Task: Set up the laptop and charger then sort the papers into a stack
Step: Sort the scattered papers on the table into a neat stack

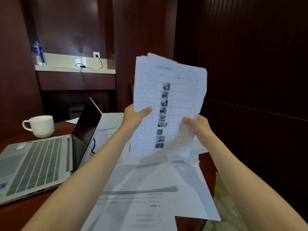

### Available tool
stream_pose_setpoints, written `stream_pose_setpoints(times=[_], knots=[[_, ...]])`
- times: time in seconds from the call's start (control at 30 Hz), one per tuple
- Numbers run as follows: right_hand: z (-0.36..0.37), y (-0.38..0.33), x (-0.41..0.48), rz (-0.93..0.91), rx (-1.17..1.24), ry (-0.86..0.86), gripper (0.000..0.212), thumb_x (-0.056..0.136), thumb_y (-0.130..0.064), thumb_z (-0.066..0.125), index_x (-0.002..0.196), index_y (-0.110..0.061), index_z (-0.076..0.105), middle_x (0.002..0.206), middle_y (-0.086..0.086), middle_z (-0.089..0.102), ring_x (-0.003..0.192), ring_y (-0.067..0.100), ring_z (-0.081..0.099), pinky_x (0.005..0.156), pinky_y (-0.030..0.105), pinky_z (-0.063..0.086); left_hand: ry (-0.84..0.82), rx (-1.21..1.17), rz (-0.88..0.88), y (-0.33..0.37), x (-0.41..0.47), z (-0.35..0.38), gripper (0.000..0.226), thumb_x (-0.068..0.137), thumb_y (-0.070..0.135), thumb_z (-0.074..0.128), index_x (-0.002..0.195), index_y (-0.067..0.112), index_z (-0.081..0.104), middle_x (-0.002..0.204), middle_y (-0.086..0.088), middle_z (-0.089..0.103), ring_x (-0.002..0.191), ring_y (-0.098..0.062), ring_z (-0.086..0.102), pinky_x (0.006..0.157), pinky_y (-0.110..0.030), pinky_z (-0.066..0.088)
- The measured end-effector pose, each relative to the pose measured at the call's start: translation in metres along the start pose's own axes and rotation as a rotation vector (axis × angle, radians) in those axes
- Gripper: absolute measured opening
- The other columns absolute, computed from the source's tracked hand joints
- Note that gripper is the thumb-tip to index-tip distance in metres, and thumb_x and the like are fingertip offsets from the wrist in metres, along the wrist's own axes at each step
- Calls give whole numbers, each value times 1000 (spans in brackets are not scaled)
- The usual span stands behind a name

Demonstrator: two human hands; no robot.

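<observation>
I hold a stack of printed papers (170,100) upright above the table, its front sheet a table with a column of small photos. My left hand (135,116) grips the stack's left edge, and my right hand (198,125) grips its lower right edge. More loose papers (150,184) lie spread on the table beneath. The silver laptop (38,162) sits open at the left with a dark screen. A black charger cable (83,75) runs from a wall socket (96,55) over a ledge and down toward the laptop.
A white cup (40,125) stands behind the laptop. A water bottle (38,54) stands on the pale ledge (75,68) at the back. Dark wood panelling surrounds the red-brown table (25,215). Patterned carpet (225,205) shows past the table's right edge.
</observation>
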State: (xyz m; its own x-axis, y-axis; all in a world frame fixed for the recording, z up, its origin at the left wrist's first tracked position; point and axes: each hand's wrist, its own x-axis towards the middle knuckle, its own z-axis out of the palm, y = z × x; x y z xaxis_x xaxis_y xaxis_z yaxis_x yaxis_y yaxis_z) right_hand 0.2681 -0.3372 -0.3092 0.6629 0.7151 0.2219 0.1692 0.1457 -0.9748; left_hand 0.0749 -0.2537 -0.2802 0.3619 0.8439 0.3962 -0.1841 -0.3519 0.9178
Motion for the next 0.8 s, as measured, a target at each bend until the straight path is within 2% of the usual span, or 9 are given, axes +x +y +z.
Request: stream_pose_setpoints(times=[0.07,0.1,0.17,0.3,0.4,0.47,0.53,0.7,0.8], knots=[[7,0,-2,-38,-1,-33,28,89,-16,62,115,-12,57,104,1,65,89,17,64,69,27,53,51,-11,-16,-9,0,-10,42,84,13,68,125,10,57,106,7,57,101,-9,55,79,-17,44],[9,1,-3,-55,0,-43,28,87,-17,64,114,-13,57,105,1,65,90,16,64,69,27,54,66,-8,-21,-12,-1,-15,42,83,14,69,123,11,58,106,8,58,99,-8,56,77,-15,44],[12,3,-4,-71,15,-17,32,84,-19,68,114,-14,57,108,1,65,96,17,63,80,34,55,60,1,-29,-15,-2,-23,38,82,17,70,118,14,60,106,8,60,91,-5,58,68,-10,45],[14,1,-5,-80,57,-36,29,85,-17,66,112,-18,56,108,-4,63,107,19,59,98,40,47,10,-8,-37,-15,-1,-27,27,81,20,71,106,22,61,99,11,64,87,0,60,70,-12,46],[17,-1,-7,-91,36,-91,31,86,-15,65,117,-18,58,106,-8,64,109,18,59,100,40,45,31,21,-47,-13,1,-22,40,78,22,74,114,19,59,99,12,60,94,-6,55,83,-20,43],[16,0,-8,-86,43,-83,32,87,-14,63,118,-15,59,109,-5,65,108,19,60,100,42,46,43,11,-62,-13,1,-18,47,77,24,74,121,16,58,105,9,60,98,-8,55,83,-20,43],[14,5,-8,-59,18,-81,32,90,-13,60,122,-13,57,119,2,64,109,21,60,98,43,48,42,-16,-91,-17,1,-18,43,79,23,72,120,15,59,106,6,61,96,-8,55,79,-17,43],[16,15,-10,-8,-96,-107,27,96,-12,48,122,-9,56,119,9,62,104,24,60,83,32,51,-13,87,-223,-36,-2,-22,49,84,25,68,128,11,54,128,-2,58,120,-16,50,97,-28,35],[22,9,-8,19,-104,-116,24,96,-8,48,118,-5,57,101,3,64,88,18,63,67,24,51,48,66,-192,-38,3,-25,43,85,15,67,126,8,55,128,-6,59,104,-11,52,87,-23,38]])
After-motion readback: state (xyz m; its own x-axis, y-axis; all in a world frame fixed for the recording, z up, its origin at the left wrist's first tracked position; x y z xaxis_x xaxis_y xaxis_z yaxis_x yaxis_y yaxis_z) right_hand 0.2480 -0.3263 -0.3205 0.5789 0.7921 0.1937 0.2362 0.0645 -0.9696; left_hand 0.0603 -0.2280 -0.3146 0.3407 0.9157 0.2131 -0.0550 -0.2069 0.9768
